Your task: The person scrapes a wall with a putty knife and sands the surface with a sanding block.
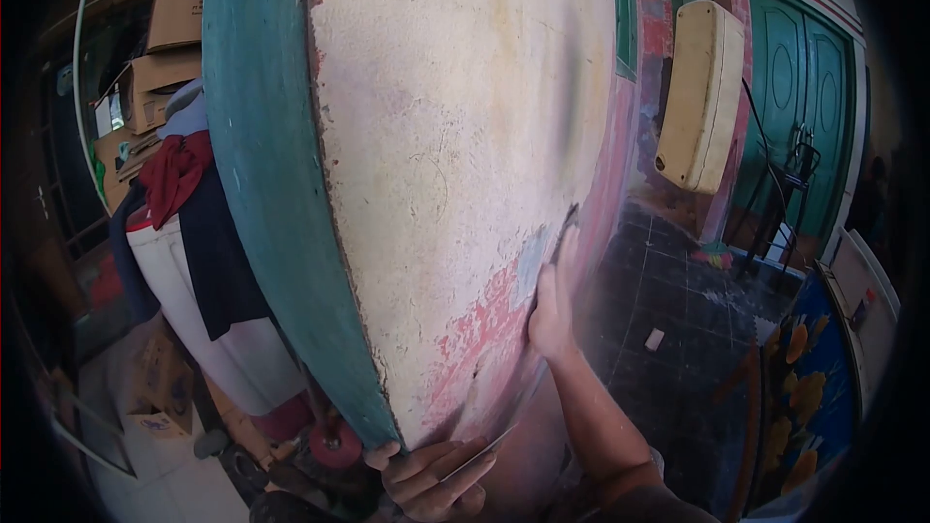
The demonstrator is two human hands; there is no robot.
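Head view: right hand (550,308) closed round a scraper (564,230), blade pressed to the pillar face (455,136) near its right edge, on flaking pink paint. Left hand (431,479) at the pillar's bottom corner, fingers curled, pinching a thin metal blade (481,452). Risk: scraper could skid off that edge, knuckles into plaster. Plaster cream, pitted; teal trim (262,184) left. Dark tiled floor (678,329), green doors (799,97), cartons (155,87).
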